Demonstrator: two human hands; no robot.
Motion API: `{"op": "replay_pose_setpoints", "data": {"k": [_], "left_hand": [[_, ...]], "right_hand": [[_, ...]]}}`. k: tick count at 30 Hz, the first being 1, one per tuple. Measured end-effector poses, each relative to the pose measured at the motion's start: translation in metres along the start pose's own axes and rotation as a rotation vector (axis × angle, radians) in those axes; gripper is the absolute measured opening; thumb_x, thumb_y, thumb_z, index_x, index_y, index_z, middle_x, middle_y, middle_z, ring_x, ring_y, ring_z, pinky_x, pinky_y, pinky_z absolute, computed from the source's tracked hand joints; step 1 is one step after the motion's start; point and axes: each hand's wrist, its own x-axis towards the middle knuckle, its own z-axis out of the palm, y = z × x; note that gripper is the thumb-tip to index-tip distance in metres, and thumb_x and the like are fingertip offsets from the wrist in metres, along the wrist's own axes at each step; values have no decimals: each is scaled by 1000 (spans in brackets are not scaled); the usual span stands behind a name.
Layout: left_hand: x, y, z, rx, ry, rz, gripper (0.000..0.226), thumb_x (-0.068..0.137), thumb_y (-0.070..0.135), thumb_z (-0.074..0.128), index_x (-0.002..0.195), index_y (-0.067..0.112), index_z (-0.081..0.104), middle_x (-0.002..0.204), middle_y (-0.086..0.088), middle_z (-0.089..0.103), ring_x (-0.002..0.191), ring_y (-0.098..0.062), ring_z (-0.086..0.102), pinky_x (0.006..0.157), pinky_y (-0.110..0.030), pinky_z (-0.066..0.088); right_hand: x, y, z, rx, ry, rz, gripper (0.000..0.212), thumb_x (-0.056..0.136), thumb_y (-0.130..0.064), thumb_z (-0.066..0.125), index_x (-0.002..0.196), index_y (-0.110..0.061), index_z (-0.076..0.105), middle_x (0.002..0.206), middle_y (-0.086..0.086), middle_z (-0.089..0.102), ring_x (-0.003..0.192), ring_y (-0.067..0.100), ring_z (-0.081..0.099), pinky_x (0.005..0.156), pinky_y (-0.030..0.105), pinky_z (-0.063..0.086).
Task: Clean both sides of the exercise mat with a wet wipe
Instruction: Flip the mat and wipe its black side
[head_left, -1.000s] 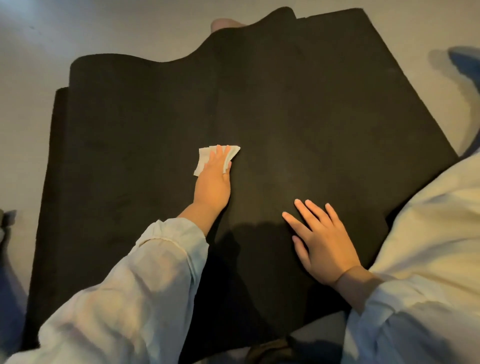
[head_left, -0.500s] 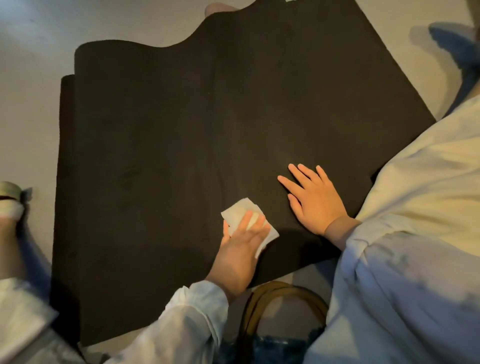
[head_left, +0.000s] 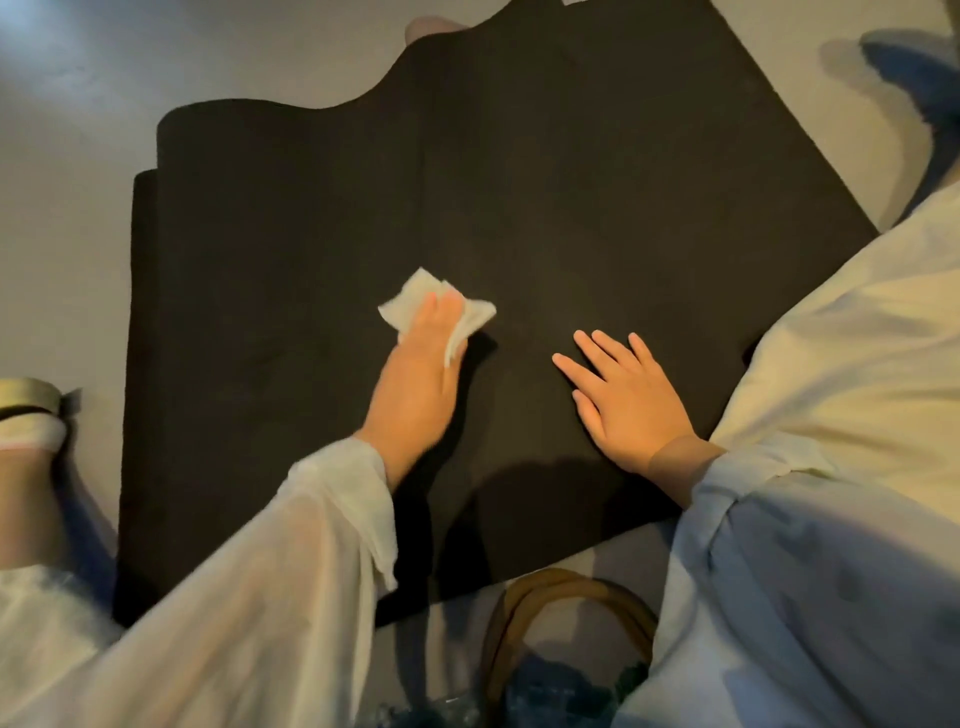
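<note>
Grey floor (head_left: 62, 218) all around, dim light. Big black mat (head_left: 571, 182) spread flat on floor, far end bumpy and folded over itself.

Left hand (head_left: 415, 384) reaching out onto mat, fingers fairly straight, pressing down on white wipe (head_left: 415, 299). Wipe crumpled, sticking out past fingertips and to both sides of them, partly folded back over hand's edge near thumb side. Hard to say if fingers pinch wipe or only press it. Loose white sleeve (head_left: 322, 519) covering left arm up to wrist.

Right hand (head_left: 621, 395) lying flat on mat, just to right of left hand, not touching it. Fingers straight and spread apart, palm down, holding nothing. Pale blue sleeve (head_left: 779, 545) behind right wrist, with more pale cloth (head_left: 857, 338) draped over mat's edge further right of that hand.

Dark shadow on mat just behind both hands, toward body.

Brown curved handle (head_left: 566, 587) of bag down below hands, on floor just past mat's near edge, dark blue stuff under it, too blurry to tell what.

Foot in sandal with gold strap (head_left: 28, 400) far left of left hand, beside mat. Small skin-coloured bit (head_left: 431, 23) peeking out beyond mat's far end, cannot tell what.
</note>
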Motion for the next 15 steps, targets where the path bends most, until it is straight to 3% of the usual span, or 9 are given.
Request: {"op": "replay_pose_setpoints", "data": {"k": [3,6,10,15], "left_hand": [[64,-9,-2,-6,123,-162,49,102,16,34,148,5,23,156,-11,20,144,-25,16,113,-31,16],[114,-13,11,106,88,-183,49,103,19,30,149,8,18,158,-7,14,146,-20,5,116,-36,17],[148,-18,28,270,-91,-129,48,103,20,27,150,15,18,158,-8,7,146,-26,0,112,-47,23],[140,-30,44,450,-301,1,46,104,23,25,150,18,22,158,-7,7,146,-26,2,114,-45,16]], "right_hand": [[2,1,1,22,-4,-5,63,89,-41,10,142,-26,42,149,8,38,139,27,31,113,44,9],[2,1,2,15,46,-10,54,91,-37,23,134,-23,53,140,11,49,131,30,45,108,48,21],[2,2,4,41,69,5,50,91,-39,28,132,-26,55,137,9,53,128,28,48,107,47,24],[3,4,8,20,76,-17,48,91,-37,31,130,-27,56,139,9,51,128,28,48,108,48,22]]}}
